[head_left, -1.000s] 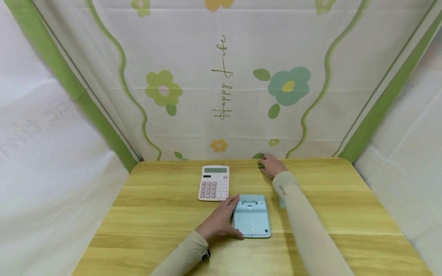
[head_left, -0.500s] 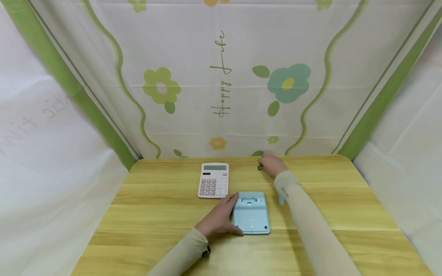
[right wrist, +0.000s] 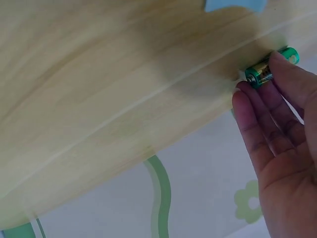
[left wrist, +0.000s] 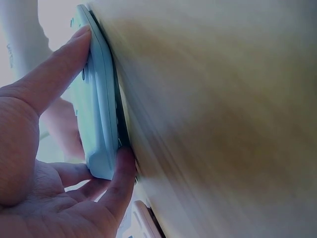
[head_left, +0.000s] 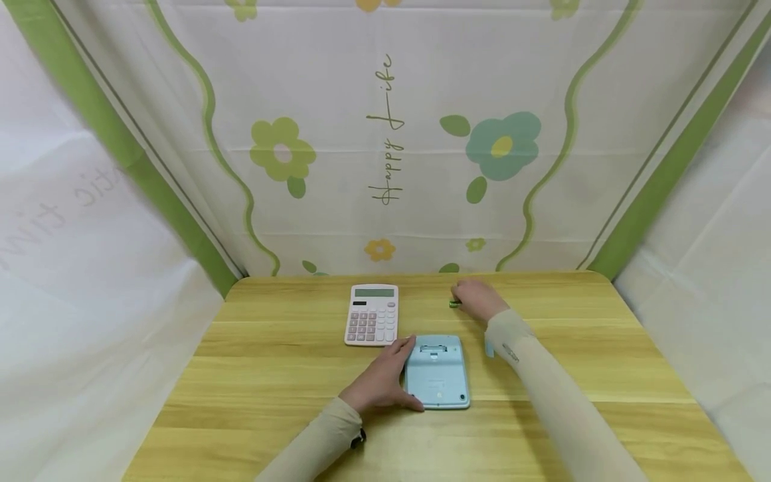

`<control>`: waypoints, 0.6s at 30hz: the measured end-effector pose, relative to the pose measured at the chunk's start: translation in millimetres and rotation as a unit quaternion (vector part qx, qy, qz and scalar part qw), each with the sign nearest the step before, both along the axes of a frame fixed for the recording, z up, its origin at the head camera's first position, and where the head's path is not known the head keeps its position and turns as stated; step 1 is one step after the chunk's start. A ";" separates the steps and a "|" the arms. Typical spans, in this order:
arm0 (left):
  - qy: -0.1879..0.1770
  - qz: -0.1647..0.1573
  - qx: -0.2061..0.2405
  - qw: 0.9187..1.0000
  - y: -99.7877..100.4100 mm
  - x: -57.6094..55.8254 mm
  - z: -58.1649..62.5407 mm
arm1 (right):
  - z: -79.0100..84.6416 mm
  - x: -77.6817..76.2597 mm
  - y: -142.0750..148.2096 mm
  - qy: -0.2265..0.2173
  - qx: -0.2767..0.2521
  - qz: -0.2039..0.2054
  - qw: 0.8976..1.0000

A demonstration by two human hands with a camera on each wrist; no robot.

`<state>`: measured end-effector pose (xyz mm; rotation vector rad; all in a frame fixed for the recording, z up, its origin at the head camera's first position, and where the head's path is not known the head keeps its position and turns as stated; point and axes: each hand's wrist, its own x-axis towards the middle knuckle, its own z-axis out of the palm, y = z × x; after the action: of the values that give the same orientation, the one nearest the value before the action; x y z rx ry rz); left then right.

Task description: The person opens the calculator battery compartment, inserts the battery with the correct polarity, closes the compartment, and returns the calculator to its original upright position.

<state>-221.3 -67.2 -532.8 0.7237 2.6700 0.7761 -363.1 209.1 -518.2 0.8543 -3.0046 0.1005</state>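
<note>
Floral fabric [head_left: 337,87] backs a wooden table [head_left: 259,375] where the left hand [head_left: 381,379] grips a face-down blue calculator [head_left: 436,381], apparently to steady its exposed battery bay [head_left: 434,349]; beyond it, the right hand [head_left: 480,300] pinches a green battery [right wrist: 264,71].

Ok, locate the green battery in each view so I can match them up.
Head: green battery a little right of and below centre, in the right hand.
Left wrist: not seen.
Right wrist: green battery at upper right, pinched.
Shared landmark: the wooden tabletop, in all three.
</note>
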 end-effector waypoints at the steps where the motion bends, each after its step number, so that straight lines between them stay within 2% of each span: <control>1: 0.003 -0.001 0.000 1.000 -0.1 -0.1 -0.2 | 0.7 2.1 0.0 -0.003 -0.002 0.001 1.000; 5: -0.002 0.000 0.005 1.000 -0.1 -0.8 -0.8 | 2.8 9.4 0.5 -0.023 -0.024 -0.003 0.999; 10: -0.008 0.003 0.010 1.000 0.6 -0.9 -2.2 | 7.2 17.7 -0.2 -0.056 -0.076 -0.023 0.995; 18: -0.009 0.008 0.011 1.000 0.0 0.4 -1.1 | 19.0 37.0 -2.4 -0.071 -0.153 0.006 0.986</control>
<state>-220.9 -67.2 -533.9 0.6997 2.6577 0.8142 -326.2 206.6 -499.2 0.8641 -2.9936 0.6312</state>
